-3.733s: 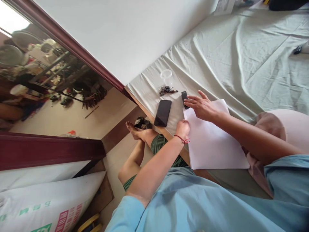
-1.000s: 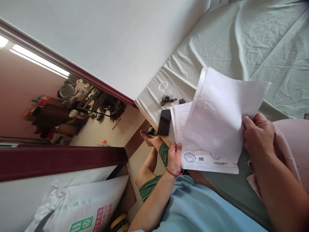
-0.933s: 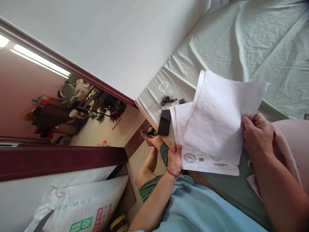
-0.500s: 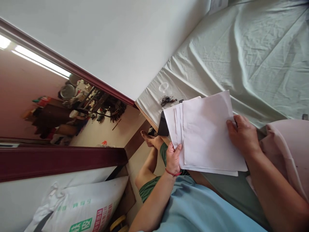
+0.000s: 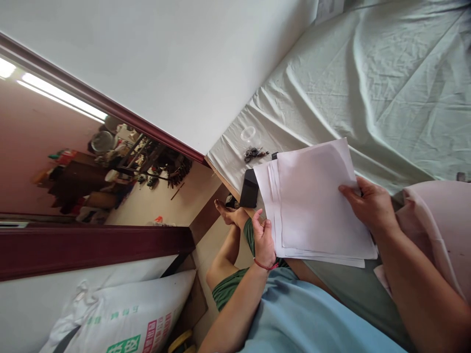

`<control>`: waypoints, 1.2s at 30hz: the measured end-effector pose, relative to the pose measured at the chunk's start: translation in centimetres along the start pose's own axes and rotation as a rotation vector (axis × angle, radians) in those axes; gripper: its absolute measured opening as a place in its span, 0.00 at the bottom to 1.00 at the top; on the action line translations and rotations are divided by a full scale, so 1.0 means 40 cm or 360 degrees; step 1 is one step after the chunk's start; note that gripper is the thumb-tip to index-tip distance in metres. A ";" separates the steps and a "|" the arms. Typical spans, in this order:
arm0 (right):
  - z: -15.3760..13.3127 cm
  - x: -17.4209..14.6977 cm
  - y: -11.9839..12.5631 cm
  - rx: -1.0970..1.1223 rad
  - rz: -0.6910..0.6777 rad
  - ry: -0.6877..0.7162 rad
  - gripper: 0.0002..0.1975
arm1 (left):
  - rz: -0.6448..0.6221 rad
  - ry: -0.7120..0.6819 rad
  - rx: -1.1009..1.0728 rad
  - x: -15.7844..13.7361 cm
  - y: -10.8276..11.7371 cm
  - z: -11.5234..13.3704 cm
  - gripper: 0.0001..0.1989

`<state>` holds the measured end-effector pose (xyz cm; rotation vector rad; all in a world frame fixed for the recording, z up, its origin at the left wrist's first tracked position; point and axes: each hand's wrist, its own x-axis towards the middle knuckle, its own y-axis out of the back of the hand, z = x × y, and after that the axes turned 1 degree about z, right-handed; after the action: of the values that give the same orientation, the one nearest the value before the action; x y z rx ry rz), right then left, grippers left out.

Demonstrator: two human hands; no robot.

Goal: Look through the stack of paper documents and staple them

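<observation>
A stack of white paper sheets point(image 5: 316, 201) lies across my lap, its sheets unevenly fanned at the left edge. My right hand point(image 5: 371, 203) grips the stack's right edge, thumb on the top sheet and the other fingers partly hidden beneath. Beside the left edge is my left hand point(image 5: 264, 240), with a red cord at the wrist; its thumb and fingers are apart, and it may be just touching the sheets. A black phone-like object point(image 5: 249, 189) rests on the bed corner left of the stack.
Tangled dark earphones or cord point(image 5: 254, 154) and a clear round lid point(image 5: 248, 134) sit on the pale bed sheet point(image 5: 324, 93). Pink fabric point(image 5: 437, 211) is at my right. A white printed sack point(image 5: 128, 314) stands lower left, near the dark red door frame point(image 5: 91, 247).
My left hand has loosened from the paper's left edge, its fingers now apart. The stack has shifted slightly, showing more of the black object. My right thumb has slid further onto the top sheet.
</observation>
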<state>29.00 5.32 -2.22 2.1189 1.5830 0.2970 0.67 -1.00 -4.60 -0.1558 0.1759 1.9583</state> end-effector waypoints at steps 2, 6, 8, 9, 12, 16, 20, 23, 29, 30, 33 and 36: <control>0.009 -0.002 -0.005 0.0064 0.0064 0.0011 0.19 | -0.0007 -0.0006 -0.0076 0.001 -0.005 -0.001 0.30; 0.025 -0.003 -0.011 0.0255 0.0065 0.0012 0.18 | -0.0003 0.0010 -0.0072 0.009 -0.010 0.008 0.20; 0.029 -0.002 -0.014 0.0363 0.0006 0.0001 0.18 | -0.0049 0.0090 -0.0100 0.013 -0.009 0.018 0.17; 0.030 -0.002 -0.015 0.0399 -0.0025 -0.0006 0.18 | -0.0071 0.0132 -0.0138 0.014 -0.007 0.024 0.17; 0.032 -0.002 -0.020 0.0453 -0.0096 -0.0018 0.18 | -0.0123 0.0225 -0.0232 0.015 -0.004 0.038 0.22; 0.028 -0.004 -0.023 0.0546 -0.0125 -0.0064 0.17 | -0.0218 0.0330 -0.0275 0.015 -0.001 0.039 0.22; 0.011 -0.009 -0.019 0.0638 -0.0142 -0.0156 0.16 | -0.0269 0.0299 -0.0253 0.012 -0.001 0.033 0.22; 0.000 -0.011 -0.014 0.0571 -0.0129 -0.0131 0.16 | -0.0256 0.0272 -0.0143 0.011 0.000 0.030 0.22; -0.005 -0.011 -0.009 0.0372 -0.0037 -0.0081 0.17 | -0.0196 0.0258 0.0056 0.019 0.000 0.020 0.24; -0.004 -0.010 -0.009 0.0339 -0.0027 -0.0082 0.17 | -0.0194 0.0250 0.0073 0.020 0.000 0.019 0.25; -0.001 -0.008 -0.013 0.0221 0.0026 -0.0058 0.17 | -0.0183 0.0221 0.0104 0.020 -0.002 0.018 0.25; 0.001 -0.005 -0.016 0.0088 0.0092 -0.0003 0.18 | -0.0175 0.0173 0.0089 0.016 -0.003 0.018 0.24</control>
<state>28.43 5.25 -2.55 2.2092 1.5475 0.2731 0.50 -0.24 -4.01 -0.2310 0.2872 1.8345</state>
